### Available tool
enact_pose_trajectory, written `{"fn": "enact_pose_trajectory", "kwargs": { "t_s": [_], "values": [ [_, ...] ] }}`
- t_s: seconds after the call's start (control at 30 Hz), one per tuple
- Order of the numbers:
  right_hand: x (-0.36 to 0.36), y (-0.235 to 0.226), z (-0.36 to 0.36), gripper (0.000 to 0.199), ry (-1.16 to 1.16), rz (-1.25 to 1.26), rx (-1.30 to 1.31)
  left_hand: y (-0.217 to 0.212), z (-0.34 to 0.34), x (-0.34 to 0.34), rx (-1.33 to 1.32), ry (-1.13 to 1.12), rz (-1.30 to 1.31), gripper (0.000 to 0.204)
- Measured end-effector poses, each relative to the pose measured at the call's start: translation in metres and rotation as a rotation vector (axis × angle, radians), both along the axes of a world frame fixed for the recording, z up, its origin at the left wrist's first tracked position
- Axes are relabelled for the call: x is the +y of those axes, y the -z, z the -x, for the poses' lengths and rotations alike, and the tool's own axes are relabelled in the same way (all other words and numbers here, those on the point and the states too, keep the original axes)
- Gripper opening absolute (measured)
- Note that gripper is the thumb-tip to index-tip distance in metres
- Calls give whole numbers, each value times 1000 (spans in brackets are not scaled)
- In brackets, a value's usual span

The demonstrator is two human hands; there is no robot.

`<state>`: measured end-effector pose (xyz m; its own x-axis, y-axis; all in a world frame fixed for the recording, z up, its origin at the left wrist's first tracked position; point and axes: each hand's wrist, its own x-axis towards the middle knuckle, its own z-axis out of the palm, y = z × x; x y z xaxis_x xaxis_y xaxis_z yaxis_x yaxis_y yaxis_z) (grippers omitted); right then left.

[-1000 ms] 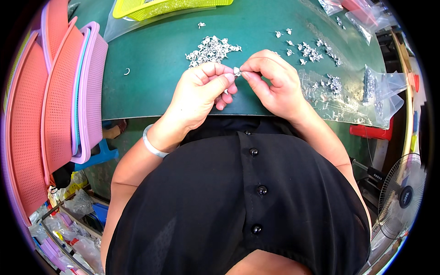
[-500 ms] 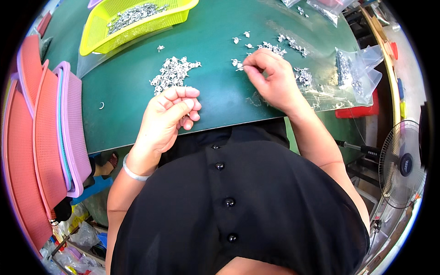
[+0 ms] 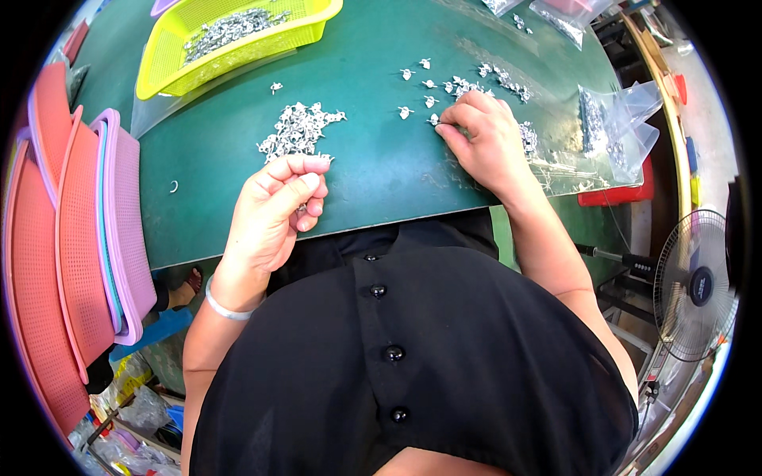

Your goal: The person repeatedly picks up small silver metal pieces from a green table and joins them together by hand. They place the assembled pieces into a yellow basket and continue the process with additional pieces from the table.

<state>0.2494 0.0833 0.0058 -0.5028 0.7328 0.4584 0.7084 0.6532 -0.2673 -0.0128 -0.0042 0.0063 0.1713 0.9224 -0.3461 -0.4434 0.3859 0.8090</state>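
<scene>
Small silver metal fittings (image 3: 432, 120) are being picked from the dark green table mat (image 3: 373, 170) by the right hand (image 3: 484, 143), whose fingertips (image 3: 446, 119) are curled down and nearly closed over one piece at the near edge of a loose scatter; whether that piece is already gripped cannot be told. The left hand (image 3: 274, 210) is held just above the mat, its thumb and fingers pinched together; a glint of metal shows below the fingers, but what is held, if anything, cannot be made out.

Just beyond the left hand a denser pile of the same silver fittings (image 3: 298, 131) lies on the mat. More single pieces are spread beyond and to the left of the right hand, and a clear plastic bag of fittings (image 3: 615, 119) sits near its far side. Farther off, a yellow plastic mesh basket (image 3: 163, 59) holding more metal parts stands at the mat's far left, and pink and coral plastic trays (image 3: 79, 238) are stacked along the left edge.

As a judgement, the pick would be done best by isolating one fitting from its neighbours with thumb and forefinger before it is lifted, so that no tangled pieces are dragged along.
</scene>
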Motion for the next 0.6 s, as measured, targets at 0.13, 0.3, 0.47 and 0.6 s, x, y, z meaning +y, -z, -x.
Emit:
{"fn": "enact_pose_trajectory", "kwargs": {
  "t_s": [0.13,0.3,0.47,0.6],
  "values": [
    [-1,-10,17,8,-49,88,90,0,13,-5,27,-44,-6,16],
    [-7,-12,56,8,-307,246,115,1,22,-8,-31,-94,-32,17],
    [-13,-1,87,10,-376,273,51,0,27,-13,-12,-118,6,17],
    [-12,3,93,9,-372,228,-1,-1,26,-13,7,-105,36,16]
  ]
}}
